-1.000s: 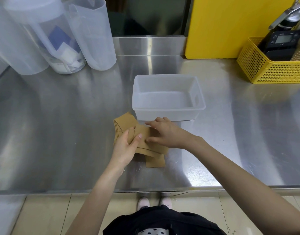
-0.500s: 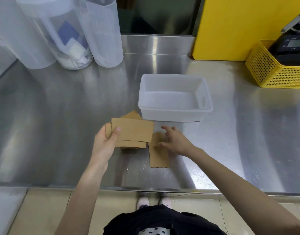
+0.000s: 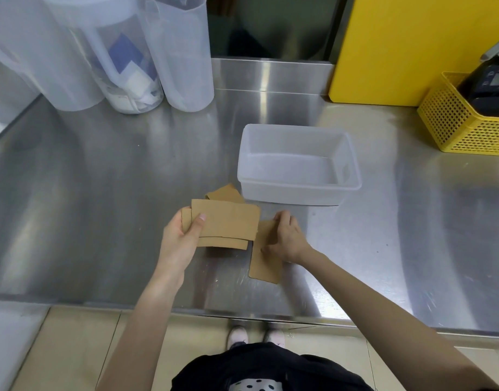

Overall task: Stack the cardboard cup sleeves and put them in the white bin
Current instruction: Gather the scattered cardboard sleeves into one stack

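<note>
My left hand (image 3: 180, 238) grips a small stack of flat brown cardboard cup sleeves (image 3: 225, 221), thumb on top, held just above the steel counter. Behind the stack another sleeve (image 3: 225, 193) lies on the counter. To the right, my right hand (image 3: 286, 238) rests with its fingers curled on a single flat sleeve (image 3: 263, 263) that lies lengthwise on the counter. The white bin (image 3: 299, 190) stands just behind both hands and has nothing in it.
Clear plastic pitchers (image 3: 124, 52) stand at the back left. A yellow board (image 3: 406, 46) leans at the back, and a yellow perforated basket (image 3: 462, 128) with a black device is at the right. The counter's front edge (image 3: 242, 314) runs below my hands.
My left hand lifted a stack of sleeves off the pile and moved it left. My right hand left the pile and came down on the single sleeve to the right.
</note>
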{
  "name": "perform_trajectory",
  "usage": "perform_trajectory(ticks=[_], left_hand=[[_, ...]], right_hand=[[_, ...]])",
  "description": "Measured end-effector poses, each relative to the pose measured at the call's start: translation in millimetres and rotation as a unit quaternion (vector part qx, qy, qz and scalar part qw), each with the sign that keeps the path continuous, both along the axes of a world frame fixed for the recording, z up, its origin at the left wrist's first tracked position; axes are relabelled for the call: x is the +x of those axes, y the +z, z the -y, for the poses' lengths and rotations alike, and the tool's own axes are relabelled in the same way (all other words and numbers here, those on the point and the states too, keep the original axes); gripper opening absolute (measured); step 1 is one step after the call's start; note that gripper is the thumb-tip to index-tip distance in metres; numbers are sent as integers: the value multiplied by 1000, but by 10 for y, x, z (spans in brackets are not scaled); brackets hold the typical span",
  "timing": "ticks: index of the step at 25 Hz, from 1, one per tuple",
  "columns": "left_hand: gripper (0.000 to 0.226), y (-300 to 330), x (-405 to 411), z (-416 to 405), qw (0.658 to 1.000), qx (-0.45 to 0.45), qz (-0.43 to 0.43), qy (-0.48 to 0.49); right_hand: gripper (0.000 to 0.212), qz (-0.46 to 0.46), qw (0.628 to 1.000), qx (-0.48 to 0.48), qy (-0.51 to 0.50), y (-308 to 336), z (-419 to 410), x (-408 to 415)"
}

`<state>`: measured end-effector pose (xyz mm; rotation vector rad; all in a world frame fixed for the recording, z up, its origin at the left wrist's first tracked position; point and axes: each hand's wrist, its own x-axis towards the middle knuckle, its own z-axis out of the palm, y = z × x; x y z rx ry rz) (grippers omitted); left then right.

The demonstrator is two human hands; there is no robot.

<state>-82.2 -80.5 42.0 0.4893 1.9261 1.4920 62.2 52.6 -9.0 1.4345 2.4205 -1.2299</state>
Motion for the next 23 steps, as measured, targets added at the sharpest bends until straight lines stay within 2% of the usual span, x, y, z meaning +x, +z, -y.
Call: perform_trajectory(ticks=[3,9,14,19,23], left_hand=[[15,5,5,-19,1000,-2,1,-5],[9,-8,31,-75,1000,-5,4,-16],[9,6,95,-141,999,-2,8,-31],[10,4,222,-240,998,3,13,-69],[36,12,346,-337,994,-14,1,-112]], right_hand=[[43,-72,997,-25,-29,10,32,75],[51,-158,983,-6,-93,235,-92,357],[25,-177,973,50,-141,492,-242,628],[22,-210,970,80,-91,745,-159,564],[25,-202,974,107,-8,792,-18,342]])
